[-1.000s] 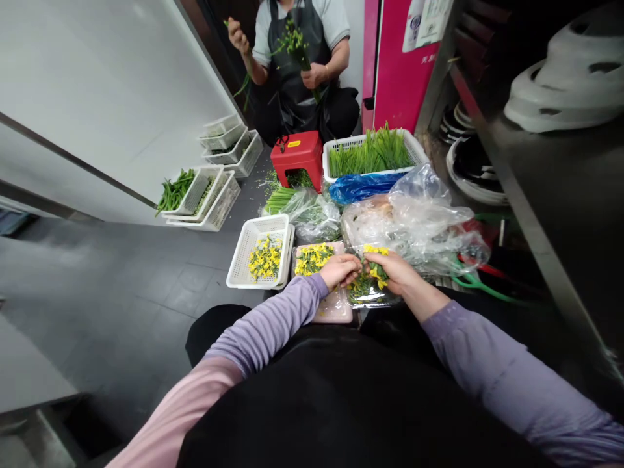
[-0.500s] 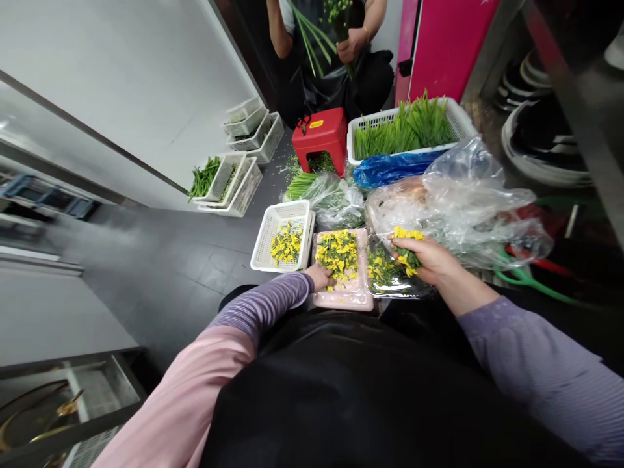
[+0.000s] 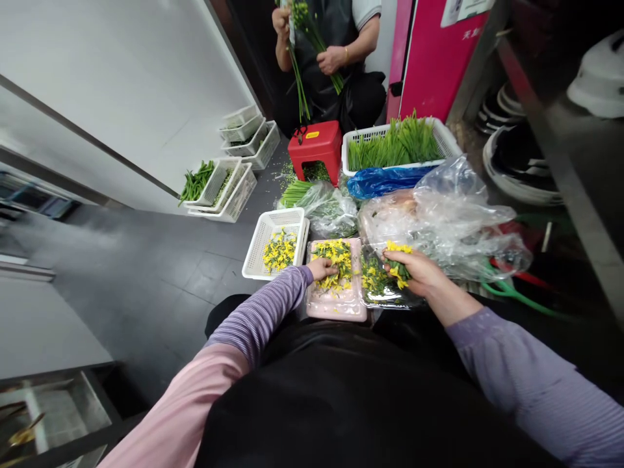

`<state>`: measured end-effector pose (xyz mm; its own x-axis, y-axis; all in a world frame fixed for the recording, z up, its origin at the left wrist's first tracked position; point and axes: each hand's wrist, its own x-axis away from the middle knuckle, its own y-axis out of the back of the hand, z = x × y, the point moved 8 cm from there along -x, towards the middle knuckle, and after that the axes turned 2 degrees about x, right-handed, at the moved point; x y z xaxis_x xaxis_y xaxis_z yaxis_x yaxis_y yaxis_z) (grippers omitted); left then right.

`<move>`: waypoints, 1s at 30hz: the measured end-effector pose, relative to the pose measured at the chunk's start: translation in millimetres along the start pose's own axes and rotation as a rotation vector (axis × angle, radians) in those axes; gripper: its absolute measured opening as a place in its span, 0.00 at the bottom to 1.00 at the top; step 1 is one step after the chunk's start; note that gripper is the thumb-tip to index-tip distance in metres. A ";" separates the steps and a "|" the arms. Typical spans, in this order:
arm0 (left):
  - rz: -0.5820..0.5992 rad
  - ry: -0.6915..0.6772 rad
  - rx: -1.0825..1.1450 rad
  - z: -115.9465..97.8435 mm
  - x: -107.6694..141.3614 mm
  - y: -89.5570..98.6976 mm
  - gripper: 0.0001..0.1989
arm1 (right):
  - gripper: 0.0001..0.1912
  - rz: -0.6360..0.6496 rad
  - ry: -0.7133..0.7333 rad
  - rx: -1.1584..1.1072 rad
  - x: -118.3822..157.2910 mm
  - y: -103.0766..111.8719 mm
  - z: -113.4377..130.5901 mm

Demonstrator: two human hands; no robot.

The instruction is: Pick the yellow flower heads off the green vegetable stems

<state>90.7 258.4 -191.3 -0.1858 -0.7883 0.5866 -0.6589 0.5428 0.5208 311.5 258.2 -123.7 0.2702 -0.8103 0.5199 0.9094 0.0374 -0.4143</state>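
My left hand (image 3: 322, 268) is in the pile of yellow flowers (image 3: 341, 255) on a pink tray (image 3: 348, 309), its fingers curled together on some of them; the fingertips are partly hidden. A small bunch of yellow flowers with green stems (image 3: 400, 273) is gripped in my right hand (image 3: 422, 271). That hand is above a clear plastic tray (image 3: 390, 303), where more yellow-and-green flowers (image 3: 373, 276) lie. Left of the pink tray, a white perforated basket (image 3: 254, 255) contains loose yellow flowers (image 3: 280, 251).
Beyond the trays are clear plastic bags (image 3: 448, 208), a blue bag (image 3: 390, 181), a red stool (image 3: 316, 151) and a white basket of green stalks (image 3: 444, 140). Another person (image 3: 336, 58) holds long green stems. More white baskets (image 3: 233, 207) stand by the wall.
My left hand has moved up and inward over the flowers on the pink tray. My right hand keeps its bunch. The other person's hands have shifted, and the view has tilted slightly.
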 end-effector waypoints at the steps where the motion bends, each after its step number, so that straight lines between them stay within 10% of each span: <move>1: 0.007 0.034 0.126 -0.3 -1.5 1.4 0.10 | 0.07 0.000 -0.004 0.003 0.1 -0.1 -0.5; 6: 0.018 0.075 0.572 -16.6 3.3 -1.1 0.13 | 0.07 -0.022 -0.015 0.023 1.8 -1.6 -3.7; 11: 0.220 -0.061 0.851 -81.1 23.8 -26.0 0.15 | 0.11 0.058 -0.008 0.057 1.1 -12.0 -13.0; 16: 0.045 -0.136 0.944 -125.7 31.1 -30.2 0.14 | 0.16 0.162 0.064 0.056 2.9 -21.0 -9.8; 30: -0.126 -0.116 0.882 -129.6 37.3 -9.7 0.07 | 0.12 0.012 0.187 0.278 6.1 -10.4 12.1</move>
<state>184.7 261.2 -94.1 -0.1150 -0.8772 0.4662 -0.9909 0.0679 -0.1165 307.5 259.9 -107.2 0.2419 -0.9014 0.3592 0.9649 0.1845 -0.1868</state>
